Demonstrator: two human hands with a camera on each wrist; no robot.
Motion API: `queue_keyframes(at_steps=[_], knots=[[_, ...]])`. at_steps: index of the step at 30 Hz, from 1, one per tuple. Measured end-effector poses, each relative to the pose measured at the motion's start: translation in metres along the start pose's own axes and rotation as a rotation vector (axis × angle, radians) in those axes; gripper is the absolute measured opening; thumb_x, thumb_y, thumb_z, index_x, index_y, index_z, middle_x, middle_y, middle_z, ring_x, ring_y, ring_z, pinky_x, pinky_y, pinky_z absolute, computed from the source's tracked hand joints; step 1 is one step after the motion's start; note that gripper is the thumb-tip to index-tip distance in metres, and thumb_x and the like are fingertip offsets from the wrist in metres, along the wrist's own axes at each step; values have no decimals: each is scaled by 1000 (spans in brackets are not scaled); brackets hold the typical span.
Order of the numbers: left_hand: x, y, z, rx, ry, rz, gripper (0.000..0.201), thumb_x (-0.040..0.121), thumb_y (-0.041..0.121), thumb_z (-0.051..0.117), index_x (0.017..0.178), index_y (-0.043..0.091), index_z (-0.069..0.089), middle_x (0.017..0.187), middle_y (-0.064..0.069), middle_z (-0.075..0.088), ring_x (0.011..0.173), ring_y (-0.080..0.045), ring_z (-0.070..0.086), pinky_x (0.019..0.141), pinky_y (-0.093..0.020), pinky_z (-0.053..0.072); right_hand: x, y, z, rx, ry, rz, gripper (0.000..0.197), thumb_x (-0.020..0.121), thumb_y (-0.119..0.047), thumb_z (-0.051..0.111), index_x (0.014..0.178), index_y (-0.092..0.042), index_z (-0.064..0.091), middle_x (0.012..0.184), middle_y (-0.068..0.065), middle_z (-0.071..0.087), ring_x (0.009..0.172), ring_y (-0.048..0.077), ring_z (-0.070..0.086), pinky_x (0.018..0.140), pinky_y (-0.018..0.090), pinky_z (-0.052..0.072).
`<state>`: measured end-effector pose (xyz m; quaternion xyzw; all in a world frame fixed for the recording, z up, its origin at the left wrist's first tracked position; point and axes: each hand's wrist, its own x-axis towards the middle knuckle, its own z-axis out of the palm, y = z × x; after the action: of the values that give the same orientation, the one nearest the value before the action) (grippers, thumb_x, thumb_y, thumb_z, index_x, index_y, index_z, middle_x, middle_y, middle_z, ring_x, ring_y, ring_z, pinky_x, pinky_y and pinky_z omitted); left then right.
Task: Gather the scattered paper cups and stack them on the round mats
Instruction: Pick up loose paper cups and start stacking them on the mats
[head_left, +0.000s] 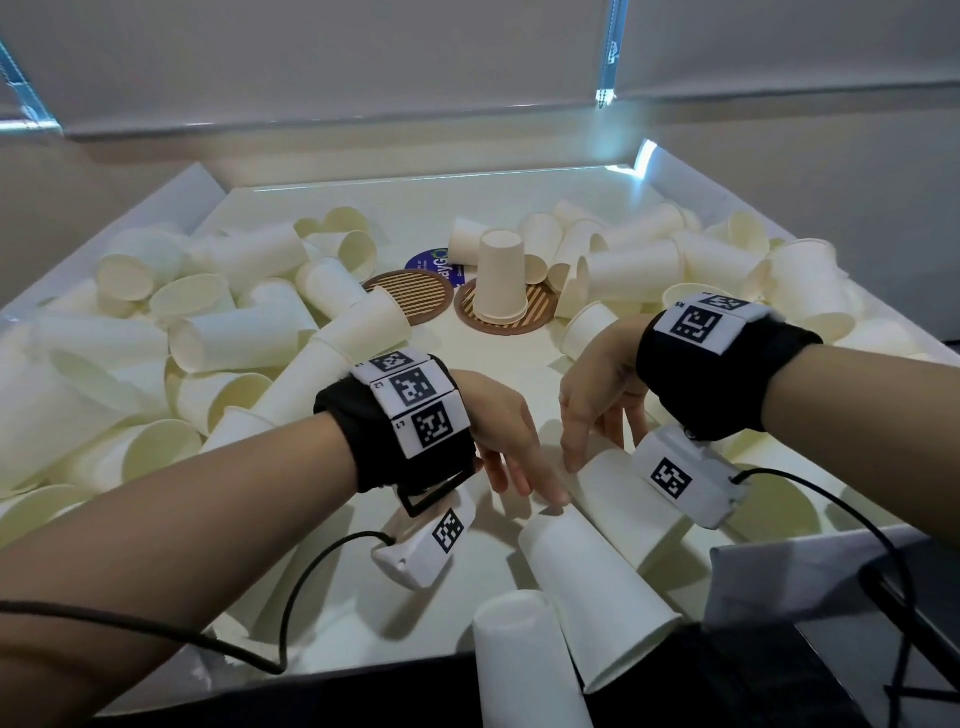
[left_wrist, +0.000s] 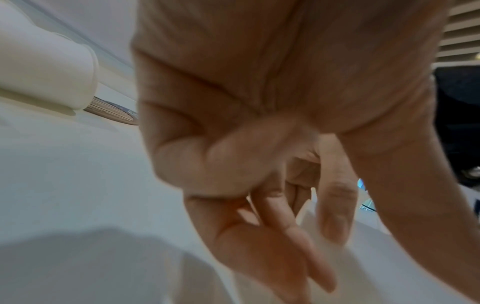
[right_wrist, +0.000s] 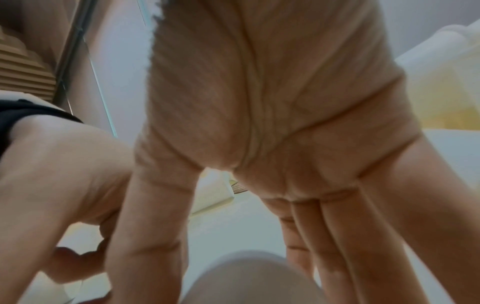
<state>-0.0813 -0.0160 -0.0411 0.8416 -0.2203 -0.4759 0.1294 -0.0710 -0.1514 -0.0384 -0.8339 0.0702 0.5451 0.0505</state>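
A heap of white paper cups is seen lying on the left. The left hand, fingers extended and gripping nothing, is placed at the base of a white cup lying on its side. The right hand is spread over another lying white cup, not yet closed. On the far striped round mat one inverted cup stands. If pushed carelessly, the near cups could be rolled off the tray's front edge. That edge is shown only by the head view; the right hand's straight fingers are shown more plainly by the wrist view.

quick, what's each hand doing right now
Left hand: open, fingers straight, holding nothing.
Right hand: open, fingers spread over a white paper cup lying on its side.
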Motion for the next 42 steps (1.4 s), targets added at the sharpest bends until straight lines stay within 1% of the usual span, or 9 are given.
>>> queue_keyframes(at_steps=[7,12,14,19,24,29,34,38,42], knots=[[5,-5,11,-28,-91,8,13,71,38,78,72,27,72,74,15,69,73,-7,54,61,-20,35,-2,2,0,23,11,-32,88,44,-35,82,122,0,59,118,20,65,113,38,61,96,49,49],[-3,-12,-2,-79,-95,54,6,81,23,70,76,22,68,70,11,65,69,-6,54,58,-18,35,-16,6,-5,195,167,-159,50,84,-19,65,128,-1,51,128,23,57,99,36,62,59,37,59],[-13,-18,-18,-131,-33,60,7,83,19,67,77,20,68,71,7,62,74,-7,54,63,-20,38,-23,13,-12,304,221,-221,42,90,-16,55,129,-1,49,124,23,58,95,34,60,51,34,58],[-34,-31,-61,-321,378,69,6,86,16,63,83,17,68,92,3,64,91,-10,54,73,-25,46,-41,30,-32,576,449,-337,19,91,-18,49,107,-8,53,101,16,62,85,30,63,64,40,59],[-28,-38,-67,-14,822,178,6,83,22,66,80,17,67,81,13,54,87,-12,50,73,-20,38,-44,35,-43,715,654,-349,19,91,-22,51,101,-7,56,90,12,60,75,26,60,63,35,56],[-1,-42,-52,52,897,285,27,76,19,72,62,25,50,87,2,55,86,-14,50,67,-21,36,-40,33,-44,803,733,-376,14,88,-23,54,93,-10,56,93,11,59,87,29,59,71,38,56],[16,-42,-42,-253,1011,243,58,62,22,86,93,15,37,80,7,45,74,-13,46,56,-20,34,-40,29,-45,893,767,-423,20,87,-23,52,100,-8,55,97,12,59,93,31,60,75,39,57],[25,-42,-32,-438,964,206,83,56,18,89,119,14,35,102,2,51,96,-19,51,77,-26,41,-41,27,-44,945,778,-479,31,87,-24,50,109,-4,55,97,12,61,82,25,61,69,33,57],[26,-42,-30,-442,847,203,74,58,17,87,118,18,42,102,5,53,100,-17,51,83,-29,41,-42,23,-45,1019,829,-525,25,88,-24,48,104,-6,53,94,9,59,80,25,59,72,35,54]])
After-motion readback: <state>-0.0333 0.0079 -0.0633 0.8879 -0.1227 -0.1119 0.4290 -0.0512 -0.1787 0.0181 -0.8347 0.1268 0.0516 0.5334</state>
